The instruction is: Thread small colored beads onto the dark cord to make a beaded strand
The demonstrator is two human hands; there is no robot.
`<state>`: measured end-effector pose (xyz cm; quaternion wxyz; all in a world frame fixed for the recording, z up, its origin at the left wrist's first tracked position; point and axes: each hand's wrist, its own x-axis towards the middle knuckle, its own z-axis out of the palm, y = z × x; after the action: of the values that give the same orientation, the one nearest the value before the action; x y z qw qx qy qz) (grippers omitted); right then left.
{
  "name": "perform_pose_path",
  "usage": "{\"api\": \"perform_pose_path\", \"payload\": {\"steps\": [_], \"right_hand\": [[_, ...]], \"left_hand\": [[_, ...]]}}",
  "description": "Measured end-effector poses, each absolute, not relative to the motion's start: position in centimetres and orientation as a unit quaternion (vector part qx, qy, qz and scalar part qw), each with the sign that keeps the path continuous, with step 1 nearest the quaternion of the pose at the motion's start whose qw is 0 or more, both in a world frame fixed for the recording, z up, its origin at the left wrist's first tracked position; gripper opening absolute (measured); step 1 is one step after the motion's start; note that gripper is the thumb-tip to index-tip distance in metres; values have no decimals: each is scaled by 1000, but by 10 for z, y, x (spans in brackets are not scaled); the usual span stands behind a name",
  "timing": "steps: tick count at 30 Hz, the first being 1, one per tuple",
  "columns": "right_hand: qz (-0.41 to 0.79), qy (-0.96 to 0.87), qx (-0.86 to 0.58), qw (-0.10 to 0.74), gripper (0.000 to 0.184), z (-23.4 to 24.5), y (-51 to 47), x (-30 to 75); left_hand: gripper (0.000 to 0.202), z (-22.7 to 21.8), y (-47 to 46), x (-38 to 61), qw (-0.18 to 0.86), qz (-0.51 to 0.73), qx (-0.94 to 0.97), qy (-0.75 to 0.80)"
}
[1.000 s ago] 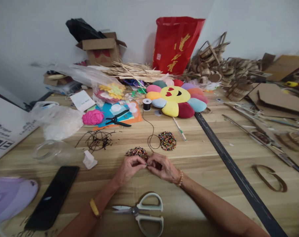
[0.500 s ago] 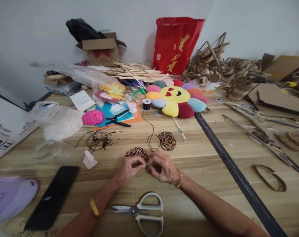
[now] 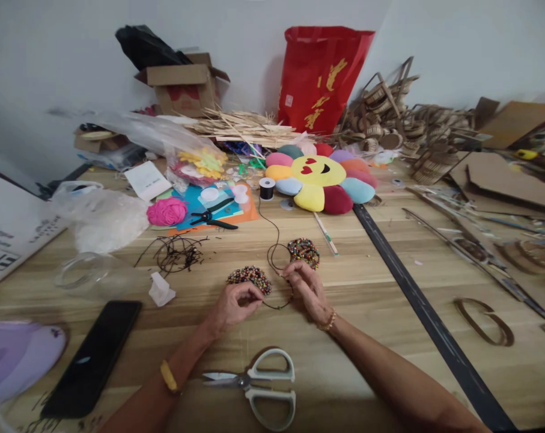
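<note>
Between my hands runs a thin black cord [image 3: 279, 308] with a small bead or knot on it. My left hand [image 3: 236, 308] pinches one end of the cord between thumb and forefinger. My right hand [image 3: 308, 291] is closed on the cord farther up, where it leads toward the black spool [image 3: 267, 189]. Just beyond my left fingers lies a coiled string of multicoloured beads [image 3: 249, 279]. A second beaded coil [image 3: 304, 248] is partly covered by my right hand. White-handled scissors [image 3: 249, 382] lie spread on the table in front of me.
Black cord scraps [image 3: 177, 251], pliers [image 3: 213, 218] and pink yarn [image 3: 166, 211] lie at the left. A phone [image 3: 92, 361] is at the near left. A flower cushion [image 3: 319, 171] sits behind, and a black strip [image 3: 416, 300] crosses the right side.
My hands have moved apart. The right has shifted up and right, drawing out a curve of cord, while the left still pinches its end. The view has shifted slightly.
</note>
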<state>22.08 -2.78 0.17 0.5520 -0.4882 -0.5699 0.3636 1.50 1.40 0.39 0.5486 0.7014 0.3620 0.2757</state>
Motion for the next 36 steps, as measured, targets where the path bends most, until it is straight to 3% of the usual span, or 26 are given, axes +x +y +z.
{"api": "perform_pose_path", "payload": {"steps": [5, 14, 19, 24, 29, 36], "right_hand": [[368, -510, -497, 598, 18, -4, -21, 223], [362, -516, -498, 596, 21, -12, -17, 226], [374, -595, -479, 526, 19, 4, -26, 221], [309, -738, -393, 453, 18, 10, -31, 215], [226, -807, -341, 426, 18, 0, -29, 210], [211, -806, -356, 424, 9, -7, -28, 210]], "left_hand": [[8, 7, 15, 14, 561, 280, 688, 366], [9, 21, 14, 12, 583, 318, 674, 325], [9, 21, 13, 12, 576, 334, 681, 306], [9, 17, 15, 12, 566, 345, 673, 328], [7, 19, 15, 15, 548, 346, 687, 328], [6, 18, 12, 16, 507, 327, 720, 344]]}}
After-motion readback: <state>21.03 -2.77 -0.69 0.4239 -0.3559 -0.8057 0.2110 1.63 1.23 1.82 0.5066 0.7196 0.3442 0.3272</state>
